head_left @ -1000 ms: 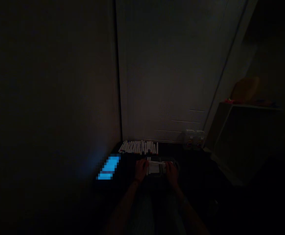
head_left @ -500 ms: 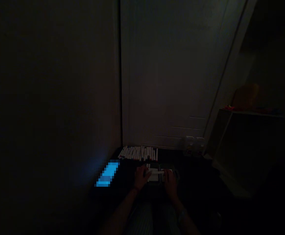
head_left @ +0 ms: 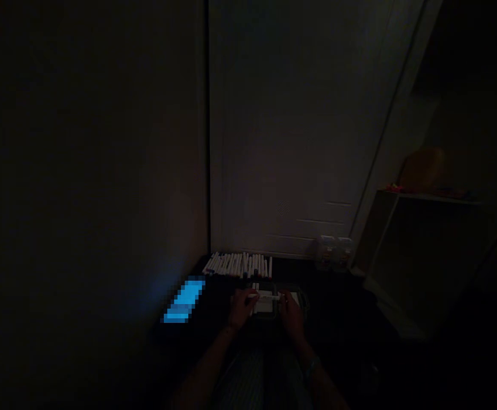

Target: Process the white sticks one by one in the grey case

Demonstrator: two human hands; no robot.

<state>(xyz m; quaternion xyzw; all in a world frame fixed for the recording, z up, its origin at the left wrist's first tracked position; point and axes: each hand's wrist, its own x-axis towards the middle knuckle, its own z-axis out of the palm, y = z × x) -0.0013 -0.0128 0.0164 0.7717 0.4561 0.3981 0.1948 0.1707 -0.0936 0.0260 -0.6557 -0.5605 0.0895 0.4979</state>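
A white marker lies level between my hands, above a box with pale insides. My left hand is closed on the marker's left end. On its right end, the fingers of my right hand are closed too. A few white sticks, looking like markers, lie at the left side of the box. Beyond it, a long row of white markers lies side by side on the dark table. The scene is very dark, so fine detail on the marker is lost.
At the left on the table glows a blurred blue screen. Two clear containers stand at the back right by the wall. A shelf unit stands further right, with an orange object on top.
The marker between my hands has risen slightly, and my hands have turned a little around its ends. The whole view has shifted slightly.
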